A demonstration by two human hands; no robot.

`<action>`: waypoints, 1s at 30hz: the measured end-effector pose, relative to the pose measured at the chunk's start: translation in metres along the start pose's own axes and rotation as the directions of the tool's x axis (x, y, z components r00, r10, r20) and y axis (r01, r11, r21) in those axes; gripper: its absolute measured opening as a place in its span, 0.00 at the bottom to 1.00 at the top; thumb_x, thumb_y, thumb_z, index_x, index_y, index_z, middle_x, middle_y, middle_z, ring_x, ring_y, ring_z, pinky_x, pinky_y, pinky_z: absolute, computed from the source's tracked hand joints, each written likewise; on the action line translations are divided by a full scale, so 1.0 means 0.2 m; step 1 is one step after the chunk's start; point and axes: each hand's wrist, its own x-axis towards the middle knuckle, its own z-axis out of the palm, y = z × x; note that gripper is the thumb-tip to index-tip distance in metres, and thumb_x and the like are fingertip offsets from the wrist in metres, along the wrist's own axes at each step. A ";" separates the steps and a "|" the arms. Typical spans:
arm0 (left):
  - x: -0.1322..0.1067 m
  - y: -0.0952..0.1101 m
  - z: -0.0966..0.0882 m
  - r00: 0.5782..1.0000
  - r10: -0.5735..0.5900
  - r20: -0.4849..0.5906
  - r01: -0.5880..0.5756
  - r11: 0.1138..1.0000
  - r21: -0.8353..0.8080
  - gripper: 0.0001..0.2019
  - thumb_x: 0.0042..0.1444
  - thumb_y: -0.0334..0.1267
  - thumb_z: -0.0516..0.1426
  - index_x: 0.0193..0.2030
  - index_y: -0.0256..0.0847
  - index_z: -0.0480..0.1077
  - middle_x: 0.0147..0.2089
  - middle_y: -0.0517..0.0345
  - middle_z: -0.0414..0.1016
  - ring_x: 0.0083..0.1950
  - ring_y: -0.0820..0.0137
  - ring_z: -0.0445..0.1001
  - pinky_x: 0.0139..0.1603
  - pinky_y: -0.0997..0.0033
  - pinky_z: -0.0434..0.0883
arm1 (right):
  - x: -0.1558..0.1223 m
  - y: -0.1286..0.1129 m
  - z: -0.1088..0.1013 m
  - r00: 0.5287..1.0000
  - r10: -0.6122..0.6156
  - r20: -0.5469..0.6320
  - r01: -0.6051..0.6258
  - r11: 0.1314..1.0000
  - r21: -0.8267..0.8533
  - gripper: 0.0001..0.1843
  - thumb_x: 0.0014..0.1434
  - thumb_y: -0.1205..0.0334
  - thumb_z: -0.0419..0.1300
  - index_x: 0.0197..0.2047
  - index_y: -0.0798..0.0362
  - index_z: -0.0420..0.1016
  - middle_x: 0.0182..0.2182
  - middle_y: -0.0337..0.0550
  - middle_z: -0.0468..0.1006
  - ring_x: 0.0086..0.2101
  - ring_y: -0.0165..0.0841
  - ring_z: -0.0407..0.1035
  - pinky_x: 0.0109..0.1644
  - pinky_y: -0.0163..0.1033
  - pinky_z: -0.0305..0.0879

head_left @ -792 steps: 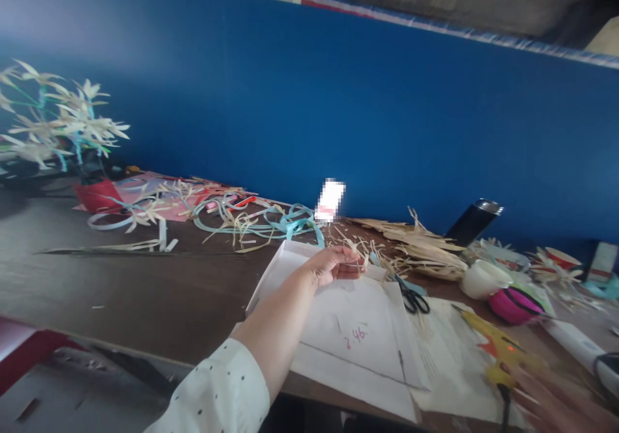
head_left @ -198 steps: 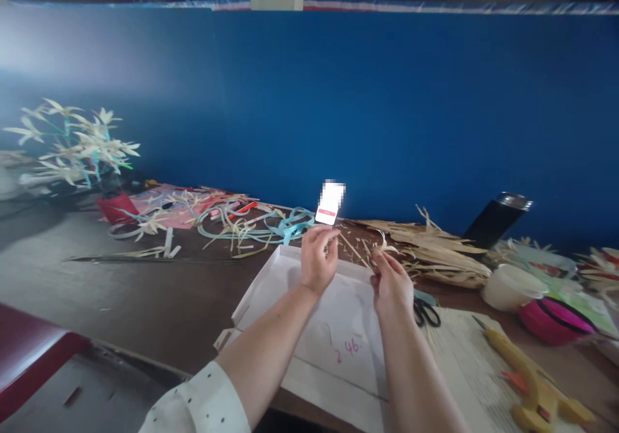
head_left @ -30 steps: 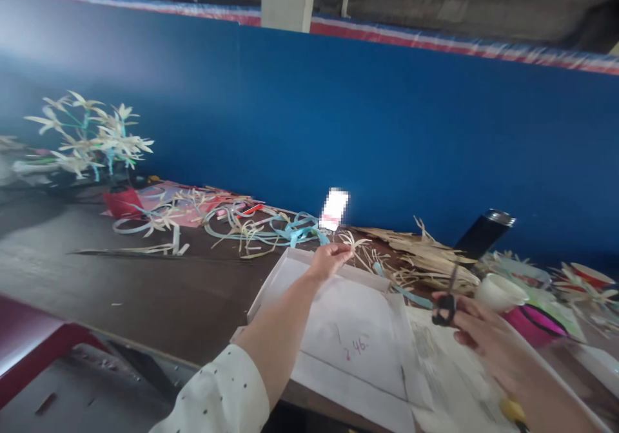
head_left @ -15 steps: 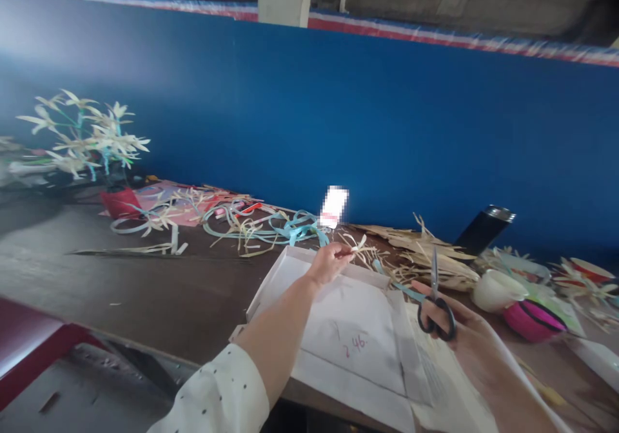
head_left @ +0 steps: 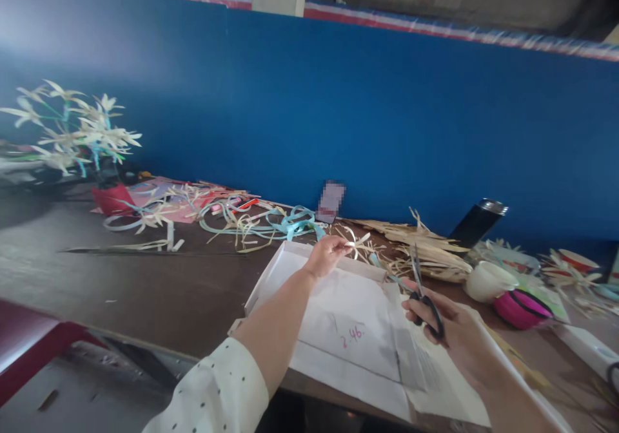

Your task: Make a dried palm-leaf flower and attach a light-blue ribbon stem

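Observation:
My left hand is closed in a pinch above the far edge of a shallow white box lid. Between its fingertips is a pale curled flower made of dried leaf strips. On the right, my right hand holds black-handled scissors, fingers at the handle loops and blades pointing up and away. Red handwriting marks the paper in the lid. Papers lie beneath the right hand. Just beyond the left hand are more thin dried strips.
Dried leaves, a dark flask, a white cup and a pink pouch stand right. Light blue ribbon and a phone lie at the back. A potted flower arrangement stands left, before a blue wall.
My right hand has moved a little left with the scissors, toward the left hand. The flower's strip now shows more curled. The phone screen has gone dark, and the view has shifted slightly.

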 end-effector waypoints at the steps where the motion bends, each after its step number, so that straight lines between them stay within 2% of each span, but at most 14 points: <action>1: 0.00 0.01 0.00 1.000 -0.002 0.015 0.002 1.000 -0.019 0.10 0.51 0.43 0.58 0.31 0.38 0.76 0.30 0.56 0.73 0.36 0.70 0.67 0.42 0.73 0.64 | -0.01 0.00 0.00 1.000 0.009 0.005 -0.009 1.000 -0.008 0.33 0.47 0.49 0.66 0.54 0.53 0.70 0.31 0.45 0.75 0.32 0.35 0.66 0.21 0.31 0.50; 5: 0.00 0.02 0.00 0.996 -0.050 0.070 0.060 0.987 -0.147 0.11 0.48 0.43 0.60 0.32 0.37 0.77 0.33 0.55 0.75 0.36 0.71 0.69 0.40 0.74 0.65 | -0.03 0.00 0.02 0.998 0.060 0.036 -0.058 0.997 -0.049 0.32 0.46 0.48 0.65 0.53 0.53 0.71 0.31 0.46 0.75 0.31 0.36 0.67 0.20 0.31 0.50; 7: 0.00 0.01 0.01 0.990 -0.097 0.098 0.114 0.976 -0.185 0.11 0.47 0.42 0.60 0.34 0.37 0.77 0.35 0.54 0.76 0.34 0.72 0.70 0.35 0.75 0.66 | -0.04 0.01 0.02 0.993 0.085 0.077 -0.080 0.995 -0.066 0.31 0.47 0.47 0.65 0.52 0.53 0.71 0.30 0.45 0.75 0.31 0.35 0.67 0.19 0.30 0.50; 10: -0.01 0.00 0.03 0.975 -0.142 0.172 0.174 0.966 -0.190 0.12 0.48 0.41 0.59 0.37 0.38 0.77 0.37 0.54 0.77 0.27 0.76 0.68 0.27 0.78 0.65 | -0.05 0.03 0.02 0.985 0.106 0.136 -0.099 0.993 -0.056 0.30 0.48 0.46 0.63 0.51 0.53 0.72 0.30 0.46 0.75 0.30 0.34 0.67 0.18 0.30 0.51; 12: -0.02 0.01 0.04 0.968 -0.140 0.208 0.176 0.970 -0.167 0.11 0.50 0.40 0.57 0.37 0.38 0.76 0.37 0.54 0.77 0.25 0.77 0.67 0.25 0.79 0.65 | -0.06 0.04 0.01 0.983 0.118 0.141 -0.113 0.993 -0.045 0.29 0.49 0.45 0.62 0.50 0.53 0.72 0.30 0.46 0.75 0.30 0.33 0.67 0.17 0.29 0.51; 16: -0.03 0.03 0.05 0.968 -0.101 0.229 0.128 0.987 -0.102 0.11 0.53 0.37 0.53 0.39 0.37 0.75 0.36 0.53 0.76 0.26 0.76 0.71 0.25 0.80 0.65 | -0.07 0.03 0.02 0.983 0.130 0.129 -0.128 0.992 -0.023 0.28 0.48 0.45 0.63 0.48 0.53 0.73 0.31 0.47 0.75 0.30 0.34 0.67 0.16 0.29 0.50; 20: -0.03 0.04 0.05 0.980 -0.074 0.183 0.084 0.995 -0.046 0.12 0.54 0.38 0.53 0.40 0.38 0.74 0.32 0.54 0.76 0.28 0.74 0.73 0.28 0.79 0.67 | -0.08 0.03 0.03 0.981 0.134 0.140 -0.132 0.991 -0.021 0.28 0.47 0.45 0.64 0.47 0.54 0.73 0.30 0.47 0.75 0.29 0.33 0.66 0.16 0.28 0.49; 27: -0.04 0.03 0.07 0.984 -0.072 0.161 0.078 0.997 -0.027 0.12 0.54 0.37 0.52 0.40 0.38 0.74 0.35 0.53 0.77 0.31 0.72 0.75 0.30 0.77 0.67 | -0.07 0.05 0.02 0.969 0.156 0.190 -0.163 0.986 0.022 0.25 0.51 0.47 0.61 0.49 0.52 0.72 0.30 0.45 0.74 0.30 0.32 0.65 0.17 0.28 0.48; 30: -0.04 0.05 0.07 0.984 -0.054 0.171 0.053 0.999 0.009 0.11 0.53 0.35 0.52 0.39 0.38 0.75 0.33 0.55 0.77 0.32 0.72 0.74 0.34 0.78 0.67 | -0.06 0.05 0.02 0.970 0.147 0.192 -0.157 0.987 0.040 0.24 0.52 0.48 0.61 0.48 0.51 0.72 0.31 0.45 0.74 0.30 0.32 0.65 0.17 0.29 0.48</action>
